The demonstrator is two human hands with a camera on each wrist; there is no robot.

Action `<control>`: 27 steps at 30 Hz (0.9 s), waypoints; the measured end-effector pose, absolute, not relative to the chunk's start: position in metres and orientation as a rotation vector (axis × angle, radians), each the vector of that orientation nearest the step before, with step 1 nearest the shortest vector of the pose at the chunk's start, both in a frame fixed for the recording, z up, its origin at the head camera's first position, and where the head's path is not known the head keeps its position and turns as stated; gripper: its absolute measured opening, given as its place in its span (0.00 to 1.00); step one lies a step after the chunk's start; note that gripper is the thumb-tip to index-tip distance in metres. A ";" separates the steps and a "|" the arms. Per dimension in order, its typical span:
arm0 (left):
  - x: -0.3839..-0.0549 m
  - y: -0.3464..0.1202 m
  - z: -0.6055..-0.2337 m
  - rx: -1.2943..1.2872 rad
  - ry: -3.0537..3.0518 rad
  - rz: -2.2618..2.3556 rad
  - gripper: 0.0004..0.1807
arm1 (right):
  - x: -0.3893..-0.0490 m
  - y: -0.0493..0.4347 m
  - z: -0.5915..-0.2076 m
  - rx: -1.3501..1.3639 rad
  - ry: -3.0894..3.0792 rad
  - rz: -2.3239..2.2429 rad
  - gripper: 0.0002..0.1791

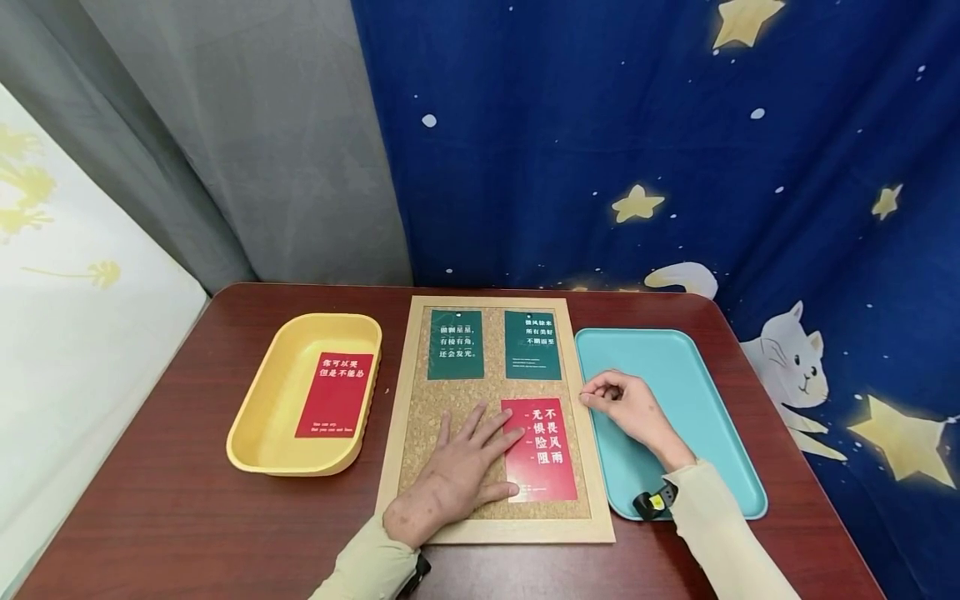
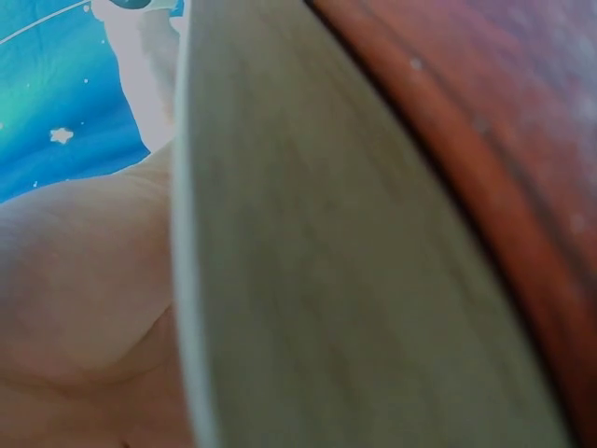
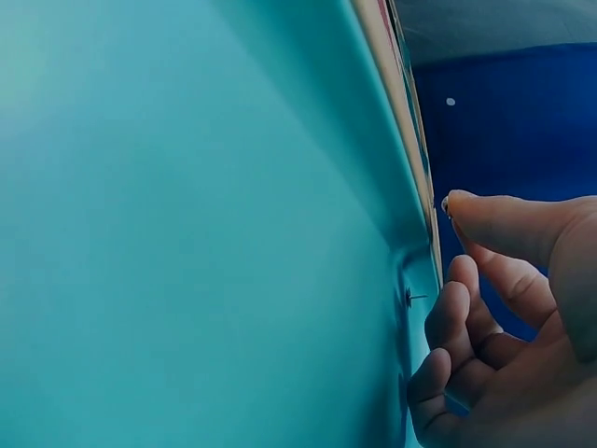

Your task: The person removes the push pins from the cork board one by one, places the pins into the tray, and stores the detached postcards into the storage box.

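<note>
Cards: four are counted; two green cards [image 1: 456, 369] are pinned on one cork board [image 1: 420, 433], one red card [image 1: 547, 477] is laid below them, a second red card [image 1: 327, 408] in the yellow tray [image 1: 273, 408].
Writing: "不畏风雨 无惧险阻" is read on the board's red card.
Left hand [image 1: 456, 468]: spread flat, placed on board and red card.
Right hand [image 1: 628, 410]: one small pin [image 3: 445, 204] is pinched near the blue tray's [image 1: 645, 350] left edge.

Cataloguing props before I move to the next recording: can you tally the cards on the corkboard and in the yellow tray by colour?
Green: 2, upper-left card and upper-right card on the corkboard
Red: 2, lower-right card on the corkboard, other red card in the yellow tray
Total: 4
</note>
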State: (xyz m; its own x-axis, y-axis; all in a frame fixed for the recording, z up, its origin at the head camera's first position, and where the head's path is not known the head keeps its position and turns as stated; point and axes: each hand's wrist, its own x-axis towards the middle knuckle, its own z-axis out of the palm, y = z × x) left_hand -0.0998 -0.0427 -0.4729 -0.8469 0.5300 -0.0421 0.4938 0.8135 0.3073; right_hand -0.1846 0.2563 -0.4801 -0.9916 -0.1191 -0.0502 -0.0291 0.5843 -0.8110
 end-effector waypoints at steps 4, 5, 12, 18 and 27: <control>-0.099 -0.043 -0.473 0.817 2.871 0.438 0.41 | -0.185 0.258 -0.481 -0.078 2.733 -1.369 0.05; -0.099 -0.043 -0.473 0.818 2.871 0.441 0.41 | -0.185 0.258 -0.481 -0.066 2.739 -1.369 0.05; -0.100 -0.043 -0.473 0.820 2.874 0.442 0.41 | -0.185 0.260 -0.480 -0.026 2.769 -1.377 0.04; -0.100 -0.043 -0.475 0.823 2.876 0.446 0.41 | -0.185 0.260 -0.480 0.003 2.810 -1.335 0.04; -0.100 -0.043 -0.475 0.822 2.878 0.450 0.41 | -0.185 0.260 -0.481 0.071 2.844 -1.316 0.06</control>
State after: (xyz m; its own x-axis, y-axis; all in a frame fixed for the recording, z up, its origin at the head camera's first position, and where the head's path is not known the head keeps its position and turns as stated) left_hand -0.0996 -0.0427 -0.4748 -0.8464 0.5318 -0.0290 0.4976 0.8090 0.3129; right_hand -0.1852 0.2598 -0.4809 -0.9990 0.0381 -0.0251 0.0438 0.6462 -0.7619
